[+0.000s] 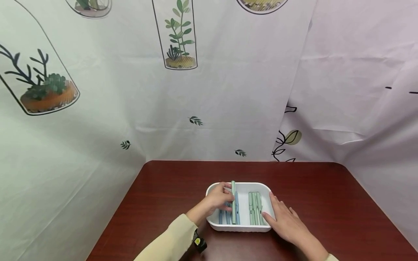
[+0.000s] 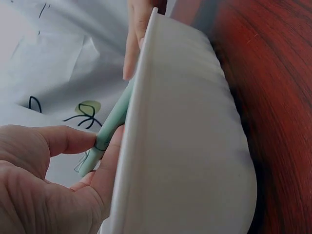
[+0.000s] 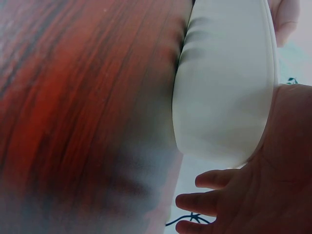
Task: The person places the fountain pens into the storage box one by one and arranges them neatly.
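My left hand [image 1: 218, 198] pinches a light green pen [image 1: 233, 204] between thumb and fingers, above the left half of a white tray [image 1: 241, 228]. In the left wrist view this pen [image 2: 116, 117] slants behind the tray's rim, its wire-like clip near my fingers. Under the left hand several blue pens [image 1: 237, 210] lie side by side, partly covered. Several green pens [image 1: 254, 208] lie in a row in the tray's right half. My right hand [image 1: 287, 222] rests against the tray's right rim; its fingers look extended in the right wrist view [image 3: 273, 180].
The tray stands on a dark red wood-grain table [image 1: 183, 177]. Behind and beside the table hangs a pale cloth [image 1: 228, 101] printed with plants. A black device [image 1: 199, 242] is strapped to the left wrist.
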